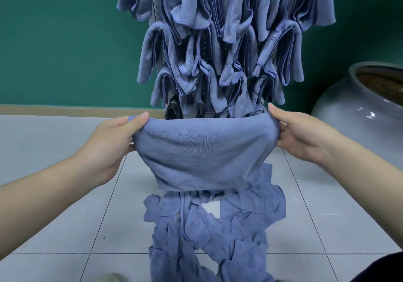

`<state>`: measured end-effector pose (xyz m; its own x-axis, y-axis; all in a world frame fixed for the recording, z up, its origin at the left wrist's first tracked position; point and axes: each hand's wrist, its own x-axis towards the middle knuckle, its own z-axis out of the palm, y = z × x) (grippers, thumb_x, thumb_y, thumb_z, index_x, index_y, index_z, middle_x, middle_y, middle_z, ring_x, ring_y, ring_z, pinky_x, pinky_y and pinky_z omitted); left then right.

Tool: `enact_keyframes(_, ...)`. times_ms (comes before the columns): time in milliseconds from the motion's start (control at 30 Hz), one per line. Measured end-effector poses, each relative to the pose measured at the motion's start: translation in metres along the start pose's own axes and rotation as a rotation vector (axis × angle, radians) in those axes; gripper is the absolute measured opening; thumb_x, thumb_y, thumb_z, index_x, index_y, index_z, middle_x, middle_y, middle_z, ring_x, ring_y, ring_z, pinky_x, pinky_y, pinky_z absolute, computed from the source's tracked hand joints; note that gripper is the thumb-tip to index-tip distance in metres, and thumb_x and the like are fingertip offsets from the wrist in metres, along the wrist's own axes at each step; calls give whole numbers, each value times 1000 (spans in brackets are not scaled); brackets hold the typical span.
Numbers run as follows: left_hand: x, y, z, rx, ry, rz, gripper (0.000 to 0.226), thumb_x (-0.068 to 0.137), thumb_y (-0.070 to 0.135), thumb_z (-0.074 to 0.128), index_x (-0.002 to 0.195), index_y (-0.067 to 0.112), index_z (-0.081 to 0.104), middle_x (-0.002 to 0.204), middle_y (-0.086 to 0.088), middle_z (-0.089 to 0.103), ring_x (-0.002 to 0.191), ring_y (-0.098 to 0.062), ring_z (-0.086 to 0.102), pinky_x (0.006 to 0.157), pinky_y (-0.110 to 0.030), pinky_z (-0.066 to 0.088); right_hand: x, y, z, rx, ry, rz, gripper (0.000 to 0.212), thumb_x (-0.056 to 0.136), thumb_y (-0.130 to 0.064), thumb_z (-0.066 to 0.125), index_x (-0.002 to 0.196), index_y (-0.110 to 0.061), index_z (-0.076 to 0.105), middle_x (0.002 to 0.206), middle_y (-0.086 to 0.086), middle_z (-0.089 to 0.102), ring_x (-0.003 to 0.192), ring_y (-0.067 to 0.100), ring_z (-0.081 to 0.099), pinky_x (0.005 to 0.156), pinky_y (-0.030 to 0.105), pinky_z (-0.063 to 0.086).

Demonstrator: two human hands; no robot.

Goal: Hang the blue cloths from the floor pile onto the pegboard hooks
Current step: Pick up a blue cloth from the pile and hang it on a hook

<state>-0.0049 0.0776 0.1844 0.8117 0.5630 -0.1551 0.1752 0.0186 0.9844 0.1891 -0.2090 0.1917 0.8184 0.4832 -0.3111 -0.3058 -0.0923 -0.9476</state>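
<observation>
A blue cloth of fine looped microfibre hangs stretched between two hands at the centre of view, its top edge pulled into a shallow curve and its lower edge falling straight, with a soft sag through the middle. The left hand, at 9 o'clock of the cloth, pinches the upper left corner between thumb and curled fingers; the right hand, at 3 o'clock, pinches the upper right corner the same way, thumb on top.

At 6 o'clock, on the pale tiled floor, lies the pile of blue cloths, crumpled and overlapping, with a white patch showing through a gap near its top; what the patch is cannot be told.

At 12 o'clock the pegboard stands against a green wall, nearly covered by hung cloths folded over in tiers. Several carry faint darker lettering: "TN" reads on one near the top, and a single "F" on two lower ones; the rest is too folded to read. Small perforations of the board show in narrow strips between them.

At 3 o'clock, well apart, sits a large glazed grey pot.
</observation>
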Motion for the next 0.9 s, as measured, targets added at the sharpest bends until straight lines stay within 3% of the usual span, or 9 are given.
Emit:
enact_keyframes(67,1,0,-1,-3,11,29,27,101,32,60,95,12,77,101,2,79,92,-9,70,91,-31,51,0,-4,-4,26,-62,18,23,97,-21,63,113,-8,72,112,6,77,98,15,74,88,30,61)
enact_keyframes(133,4,-1,-4,23,29,58,25,100,33,62,101,13,78,109,5,78,111,-8,68,104,-36,47,-1,-6,-8,-16,-83,-24,16,98,-10,58,105,-5,72,106,6,77,95,16,72,89,27,59)
enact_keyframes(233,8,-2,-10,27,17,97,27,101,30,60,111,10,76,117,4,76,122,-10,64,114,-40,41,1,-2,-13,-111,-2,-129,25,98,-8,61,112,12,68,108,20,72,101,24,65,101,37,52)
enact_keyframes(300,10,-3,-11,14,-18,110,27,102,26,58,114,7,74,120,0,76,123,-15,65,114,-42,41,1,-1,-14,-145,50,-190,33,94,-17,70,107,13,68,103,25,66,97,28,59,101,44,49)
enact_keyframes(400,9,-3,-10,-18,-59,101,23,102,22,57,107,7,73,118,-5,76,112,-20,70,107,-40,47,0,-2,-14,-154,131,-238,20,95,-19,71,83,-3,72,88,11,70,86,22,64,92,39,51)
enact_keyframes(500,8,-1,-9,-16,-49,93,16,101,21,59,94,12,71,113,-9,77,95,-19,70,94,-34,50,1,-2,-17,-136,172,-262,19,97,-18,70,79,-12,72,85,1,76,83,13,71,93,32,56)
enact_keyframes(633,10,-2,-9,-23,-13,83,11,97,16,64,88,14,71,100,-7,77,87,-19,68,92,-34,53,4,-2,-19,-146,178,-229,18,96,-23,71,78,-20,72,85,-10,75,91,9,67,100,32,50)
enact_keyframes(767,13,-1,-9,-7,83,83,6,93,10,70,88,12,68,101,-16,72,87,-23,66,83,-29,58,1,-4,-15,-88,130,-235,15,99,-22,66,85,-19,70,85,-9,76,89,10,70,102,32,49)
enact_keyframes(900,21,4,-16,-20,193,120,28,88,5,75,77,15,52,73,-11,62,73,-20,66,66,-22,60,1,-6,-14,-52,109,-266,11,100,-20,65,92,-15,71,99,4,76,91,17,72,98,36,54)
